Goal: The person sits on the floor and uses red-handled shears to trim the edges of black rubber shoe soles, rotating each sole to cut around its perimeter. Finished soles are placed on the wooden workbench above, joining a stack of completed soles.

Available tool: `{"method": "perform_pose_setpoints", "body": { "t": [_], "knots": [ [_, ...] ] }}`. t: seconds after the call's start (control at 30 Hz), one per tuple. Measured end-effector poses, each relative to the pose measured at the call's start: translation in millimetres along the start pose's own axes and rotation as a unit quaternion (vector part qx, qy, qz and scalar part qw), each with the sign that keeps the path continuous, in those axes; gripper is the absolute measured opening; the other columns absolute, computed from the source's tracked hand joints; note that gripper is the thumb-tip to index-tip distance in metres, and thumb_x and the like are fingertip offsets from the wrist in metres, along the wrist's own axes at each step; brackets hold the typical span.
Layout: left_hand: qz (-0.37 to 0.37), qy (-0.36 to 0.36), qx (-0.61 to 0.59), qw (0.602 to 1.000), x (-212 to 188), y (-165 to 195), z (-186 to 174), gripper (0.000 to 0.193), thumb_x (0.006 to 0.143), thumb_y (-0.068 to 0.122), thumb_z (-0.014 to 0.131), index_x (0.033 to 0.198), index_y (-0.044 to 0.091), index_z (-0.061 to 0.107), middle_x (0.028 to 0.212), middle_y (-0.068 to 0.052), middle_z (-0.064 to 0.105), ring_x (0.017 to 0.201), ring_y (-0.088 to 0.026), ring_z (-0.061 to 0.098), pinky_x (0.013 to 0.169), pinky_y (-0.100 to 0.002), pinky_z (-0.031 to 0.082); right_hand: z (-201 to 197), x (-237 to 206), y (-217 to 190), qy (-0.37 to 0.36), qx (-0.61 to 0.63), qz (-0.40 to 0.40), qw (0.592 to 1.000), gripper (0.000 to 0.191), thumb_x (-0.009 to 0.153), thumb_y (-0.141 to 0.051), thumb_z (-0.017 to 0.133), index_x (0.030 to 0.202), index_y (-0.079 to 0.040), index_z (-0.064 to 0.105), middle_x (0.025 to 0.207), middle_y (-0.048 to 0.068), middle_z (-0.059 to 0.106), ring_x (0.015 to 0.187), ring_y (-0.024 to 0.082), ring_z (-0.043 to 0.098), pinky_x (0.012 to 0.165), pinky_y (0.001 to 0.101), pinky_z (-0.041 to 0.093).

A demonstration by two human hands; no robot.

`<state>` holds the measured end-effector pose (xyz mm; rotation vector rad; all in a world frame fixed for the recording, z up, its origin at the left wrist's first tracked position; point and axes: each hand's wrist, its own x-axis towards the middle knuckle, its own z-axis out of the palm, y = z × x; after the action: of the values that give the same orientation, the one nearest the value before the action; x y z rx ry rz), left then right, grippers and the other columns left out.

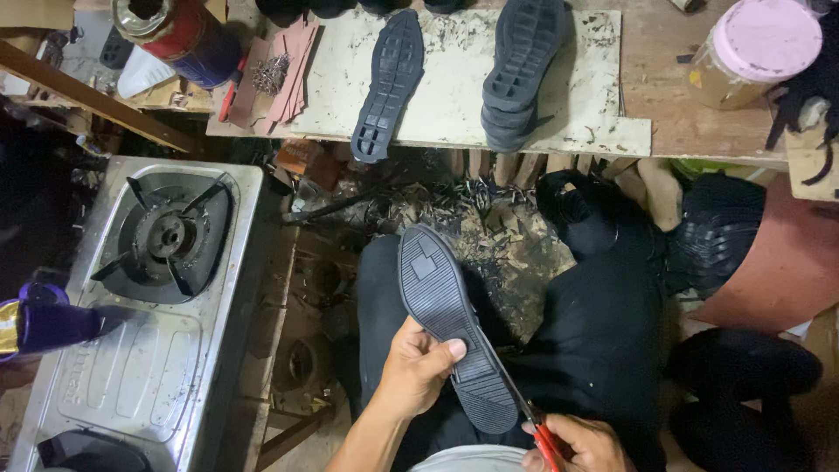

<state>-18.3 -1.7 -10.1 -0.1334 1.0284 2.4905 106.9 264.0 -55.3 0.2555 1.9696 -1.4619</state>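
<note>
A scratched white board lies on the wooden counter (pixel 699 131) at 12 o'clock, with two bumpy black soles on it. A shiny metal stove (pixel 157 297) sits at 9 o'clock. Low in the middle, the left hand (pixel 415 367) wraps its grip around a ridged black rubber sole (pixel 450 323). At 5 o'clock, the right hand (pixel 585 444) grips red-handled scissors (pixel 544 437).

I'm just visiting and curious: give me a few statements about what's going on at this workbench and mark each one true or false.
1. The left hand holds a black shoe sole. True.
2. The right hand holds a hammer. False: red-handled scissors, at the sole's edge.
3. A gas stove stands to the person's left. True.
4. The jar on the bench has a green lid. False: pink.
</note>
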Motion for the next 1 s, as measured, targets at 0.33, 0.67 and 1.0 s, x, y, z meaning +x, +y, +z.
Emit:
{"method": "perform_pose_setpoints", "body": {
  "t": [0.33, 0.67, 1.0],
  "knots": [
    [-0.031, -0.018, -0.041, 0.999, -2.8, 5.4, 23.1, 0.05, 0.089, -0.01, 0.066, 0.135, 0.005, 0.054, 0.118, -0.01, 0.069, 0.098, -0.018, 0.071, 0.083, -0.033, 0.06, 9.5, -1.8, -30.4, 0.05, 0.002, -0.04, 0.998, 0.048, 0.072, -0.028, 0.089, 0.11, -0.002, 0.078, 0.088, 0.014, 0.079, 0.07, 0.017, 0.082, 0.067, 0.0316, 0.063],
    [-0.013, -0.057, -0.164, 0.985, -4.4, -7.2, 38.8, 0.05, 0.099, -0.009, 0.067, 0.145, 0.004, 0.052, 0.116, -0.012, 0.069, 0.083, -0.013, 0.066, 0.07, -0.026, 0.055, 30.9, 8.1, -7.0, 0.187, -0.024, -0.153, 0.97, 0.041, 0.074, -0.031, 0.088, 0.102, -0.003, 0.077, 0.078, 0.01, 0.076, 0.067, 0.015, 0.075, 0.063, 0.0318, 0.06],
    [-0.019, -0.013, -0.056, 0.998, -0.8, -7.1, 38.3, 0.047, 0.095, 0.0, 0.069, 0.14, 0.005, 0.055, 0.122, -0.008, 0.067, 0.105, -0.018, 0.067, 0.089, -0.035, 0.056, 10.4, 0.4, -2.3, 0.251, -0.094, -0.157, 0.95, 0.04, 0.068, -0.026, 0.093, 0.096, -0.002, 0.076, 0.064, 0.011, 0.069, 0.059, 0.015, 0.065, 0.058, 0.0326, 0.054]
  ]
}}
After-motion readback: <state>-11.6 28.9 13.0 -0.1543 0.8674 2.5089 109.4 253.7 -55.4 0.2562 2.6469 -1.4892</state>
